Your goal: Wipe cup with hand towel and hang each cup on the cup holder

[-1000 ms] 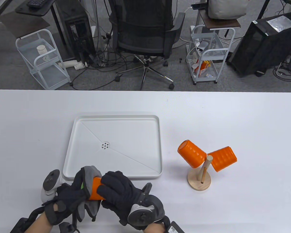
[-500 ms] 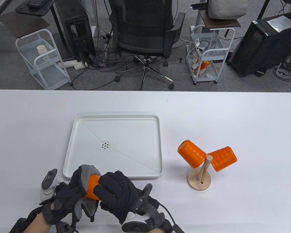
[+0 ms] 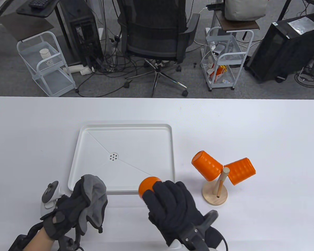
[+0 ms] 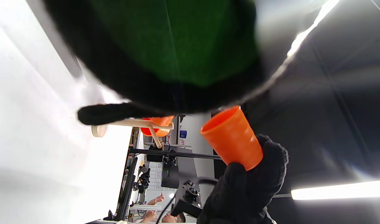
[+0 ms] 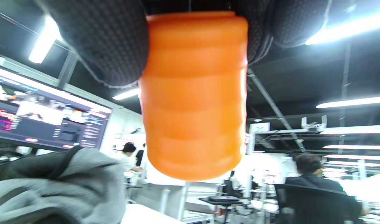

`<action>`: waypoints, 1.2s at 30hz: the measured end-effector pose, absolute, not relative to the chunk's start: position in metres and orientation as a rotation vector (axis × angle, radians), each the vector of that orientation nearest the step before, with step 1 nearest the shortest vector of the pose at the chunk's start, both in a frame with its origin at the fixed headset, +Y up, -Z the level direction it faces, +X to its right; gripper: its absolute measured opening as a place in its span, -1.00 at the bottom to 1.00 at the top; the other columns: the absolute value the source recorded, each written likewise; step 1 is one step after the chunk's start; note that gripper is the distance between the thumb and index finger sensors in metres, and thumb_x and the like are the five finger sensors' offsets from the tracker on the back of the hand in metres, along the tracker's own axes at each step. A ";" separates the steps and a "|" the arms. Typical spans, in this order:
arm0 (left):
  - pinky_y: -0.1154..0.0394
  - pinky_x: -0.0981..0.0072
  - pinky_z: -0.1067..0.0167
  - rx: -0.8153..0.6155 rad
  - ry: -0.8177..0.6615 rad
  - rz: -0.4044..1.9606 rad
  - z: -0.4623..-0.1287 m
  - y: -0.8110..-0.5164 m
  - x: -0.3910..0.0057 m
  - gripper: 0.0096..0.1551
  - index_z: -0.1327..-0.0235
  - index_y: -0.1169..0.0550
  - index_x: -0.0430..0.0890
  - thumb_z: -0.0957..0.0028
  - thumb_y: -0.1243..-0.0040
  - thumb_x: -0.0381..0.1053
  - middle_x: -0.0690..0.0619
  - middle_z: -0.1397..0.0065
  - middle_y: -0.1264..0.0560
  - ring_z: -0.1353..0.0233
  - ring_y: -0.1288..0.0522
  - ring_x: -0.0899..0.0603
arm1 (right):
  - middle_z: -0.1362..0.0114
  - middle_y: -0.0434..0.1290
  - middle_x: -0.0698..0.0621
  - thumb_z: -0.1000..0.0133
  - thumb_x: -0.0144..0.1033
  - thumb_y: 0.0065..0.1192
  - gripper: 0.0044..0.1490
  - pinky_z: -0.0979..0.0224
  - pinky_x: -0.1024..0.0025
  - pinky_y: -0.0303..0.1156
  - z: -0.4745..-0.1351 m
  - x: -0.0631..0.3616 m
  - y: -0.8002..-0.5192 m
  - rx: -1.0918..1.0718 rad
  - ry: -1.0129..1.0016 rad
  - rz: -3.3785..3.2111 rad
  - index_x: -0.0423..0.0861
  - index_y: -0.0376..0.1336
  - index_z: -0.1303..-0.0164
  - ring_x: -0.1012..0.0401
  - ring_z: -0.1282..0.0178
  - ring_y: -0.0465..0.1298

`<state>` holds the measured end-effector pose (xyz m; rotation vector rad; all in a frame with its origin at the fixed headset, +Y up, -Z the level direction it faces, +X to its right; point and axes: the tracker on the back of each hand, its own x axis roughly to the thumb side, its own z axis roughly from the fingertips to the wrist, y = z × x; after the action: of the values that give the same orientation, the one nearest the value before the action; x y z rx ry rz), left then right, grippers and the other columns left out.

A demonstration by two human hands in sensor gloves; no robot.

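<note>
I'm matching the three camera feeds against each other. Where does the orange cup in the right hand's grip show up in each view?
Table view: the held orange cup is low centre, above the right hand, over the tray's near rim.
Left wrist view: centre right.
Right wrist view: fills the centre.
Shared landmark: the grey towel, also at the right wrist view's bottom left.

I grip 1 ribbed orange cup in my right hand, lifted over the near edge of the tray. My left hand holds the crumpled grey hand towel. 2 more orange cups hang tilted on the wooden cup holder.
</note>
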<state>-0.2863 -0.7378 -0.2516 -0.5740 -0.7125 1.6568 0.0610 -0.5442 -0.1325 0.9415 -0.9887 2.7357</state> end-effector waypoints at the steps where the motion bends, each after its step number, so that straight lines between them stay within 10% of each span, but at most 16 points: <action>1: -0.48 -0.19 -0.23 -0.575 -0.711 1.660 -0.252 -0.738 -0.286 -0.11 -0.44 0.24 0.30 -0.15 0.02 0.40 -0.07 -0.66 0.18 -0.21 -0.57 -0.16 | -0.60 0.20 -0.16 0.04 -0.05 0.44 -0.04 -0.51 -0.25 0.29 -0.128 0.071 -0.538 0.891 -1.003 2.771 -0.05 0.05 -0.51 -0.21 -0.42 0.38; 10: -0.46 -0.21 -0.24 -0.575 -0.691 1.679 -0.252 -0.739 -0.288 -0.12 -0.44 0.24 0.30 -0.15 0.02 0.40 -0.06 -0.66 0.19 -0.23 -0.55 -0.17 | -0.60 0.20 -0.12 0.06 -0.06 0.46 -0.04 -0.54 -0.25 0.25 -0.115 0.123 -0.534 0.569 -0.922 2.993 -0.01 0.08 -0.50 -0.20 -0.43 0.36; 36: -0.44 -0.24 -0.26 -0.579 -0.690 1.683 -0.252 -0.739 -0.288 -0.12 -0.45 0.24 0.30 -0.16 0.02 0.39 -0.06 -0.66 0.20 -0.25 -0.54 -0.19 | -0.63 0.10 -0.08 0.05 -0.08 0.43 -0.02 -0.58 -0.24 0.17 -0.166 0.149 -0.630 0.376 -0.629 3.319 0.02 -0.02 -0.50 -0.19 -0.47 0.27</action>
<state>-0.2882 -0.7392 -0.2525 -0.5785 -0.6898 1.6825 0.1495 -0.6302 -0.1665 0.3765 -0.6292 3.3195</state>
